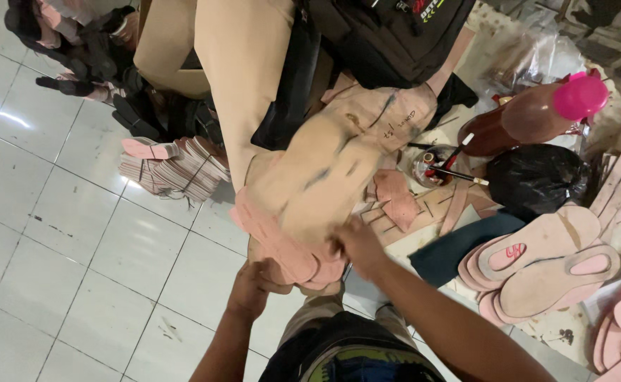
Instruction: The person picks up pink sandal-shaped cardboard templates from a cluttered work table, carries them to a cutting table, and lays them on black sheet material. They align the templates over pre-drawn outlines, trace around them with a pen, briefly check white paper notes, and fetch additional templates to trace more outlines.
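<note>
I'm seeing the left hand (254, 286) cupping the underside of a stack of pink insoles (282, 247), fingers curled against the lowest ones. The right hand (358, 244) is pinching down on the stack's near edge, fingers closed on it. The insoles are looking thin, soft-edged, sole-shaped, fanned like pages over the person's lap. A smudged tan sheet (331, 166), matte and marked with dark streaks, is lying across the top of them. Further right, finished pink soles (547, 265) are resting beside a black plastic bag (536, 177) and a brown bottle with a pink cap (536, 113). Glossy white floor tiles (56, 247) are carrying another bundled stack (176, 166).
</note>
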